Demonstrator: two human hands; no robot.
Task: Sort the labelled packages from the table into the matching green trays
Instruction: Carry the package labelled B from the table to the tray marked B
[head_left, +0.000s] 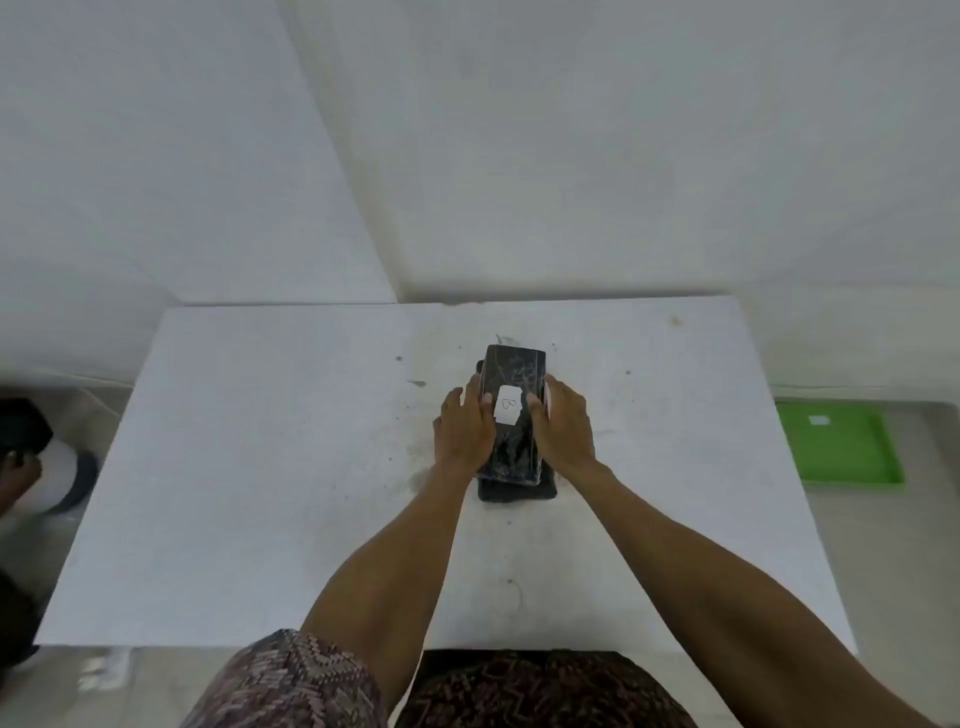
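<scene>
A black wrapped package (511, 374) with a white label marked "B" lies on top of a stack in the middle of the white table (260, 467). My left hand (462, 431) grips its left side and my right hand (563, 426) grips its right side, thumbs resting on top beside the label. At least one more black package (514, 491) lies beneath, its near end showing. A green tray (841, 441) with a small white label inside sits on the floor to the right of the table.
White walls meet in a corner behind the table. At the far left, on the floor, another person's hand (18, 473) is beside a white and dark round object (65, 480). My patterned clothing fills the bottom edge.
</scene>
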